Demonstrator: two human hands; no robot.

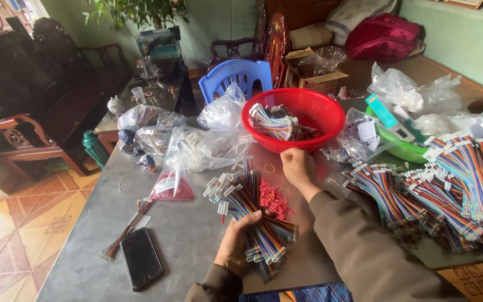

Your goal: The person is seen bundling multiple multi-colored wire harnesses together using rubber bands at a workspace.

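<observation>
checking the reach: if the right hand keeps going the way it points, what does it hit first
Probably the rim of the red basket, just beyond the right hand on the grey table; depth is hard to judge.

Single head-worn view, looking down and forward over the grey table point(185, 235) from its near edge, close enough that the wearer's forearms fill the bottom of the frame. Beyond the table's far end sit a blue chair point(236, 75) and dark wooden furniture; tiled floor point(12, 235) lies left of it.

Grey table point(191, 235); phone point(140, 258); red basket point(320, 109); cable bundles point(448, 184).
</observation>
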